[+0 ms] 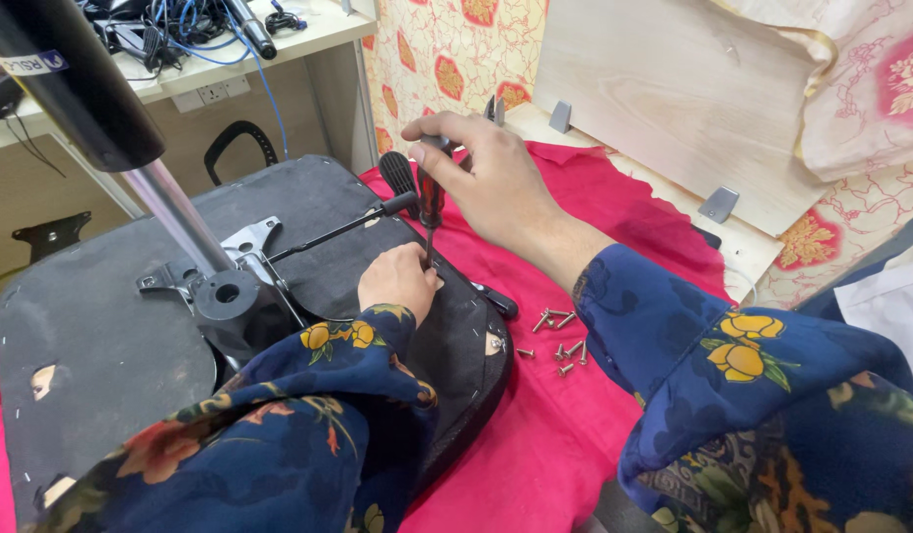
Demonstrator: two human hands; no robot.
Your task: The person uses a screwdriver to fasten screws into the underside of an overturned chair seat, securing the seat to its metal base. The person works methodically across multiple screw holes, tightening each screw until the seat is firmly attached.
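While the upturned chair seat lies on the red cloth, its metal base plate facing up, the right hand grasps the screwdriver upright by its handle. The left hand, fingers curled, steadies the tip at the seat's edge; a screw is apparently being turned. Continuing calls for steady downward pressure, loose screws lying near.
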